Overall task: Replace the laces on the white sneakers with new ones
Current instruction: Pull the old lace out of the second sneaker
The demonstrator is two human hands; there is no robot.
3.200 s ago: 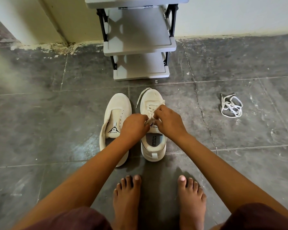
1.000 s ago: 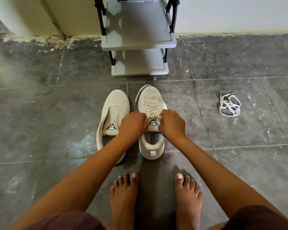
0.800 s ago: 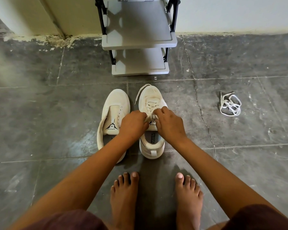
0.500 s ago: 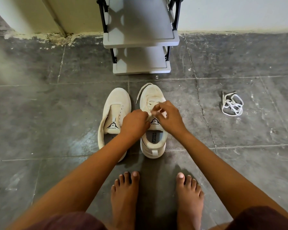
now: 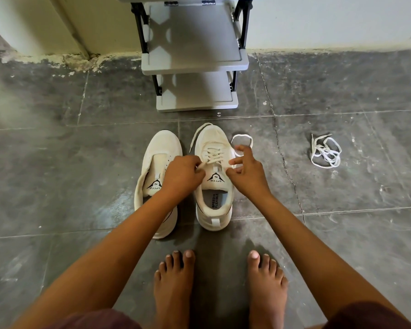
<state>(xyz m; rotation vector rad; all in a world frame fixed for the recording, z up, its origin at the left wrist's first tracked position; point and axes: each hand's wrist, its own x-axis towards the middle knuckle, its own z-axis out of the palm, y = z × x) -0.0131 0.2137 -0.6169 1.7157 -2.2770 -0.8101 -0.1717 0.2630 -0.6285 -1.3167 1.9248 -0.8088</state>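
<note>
Both sneaker tongues (image 5: 155,184) (image 5: 216,178) read "SPEED"; the right sneaker's insole (image 5: 214,201) reads "SPEED FLEXIBLE".

Two white sneakers (image 5: 158,148) (image 5: 211,141); two hands (image 5: 183,176) (image 5: 247,176); two bare feet (image 5: 173,293) (image 5: 267,293); one loose lace bundle (image 5: 326,151); one shelf rack (image 5: 195,65).

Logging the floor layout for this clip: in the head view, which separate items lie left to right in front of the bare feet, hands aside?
Unlaced white sneaker → laced white sneaker → loose bundle of white laces.

Reaching forward and down, side by side, the left hand (image 5: 183,174) pinches the lace (image 5: 211,160) in curled fingers; the right hand (image 5: 247,174) hooks its loop on raised, part-spread fingers.
</note>
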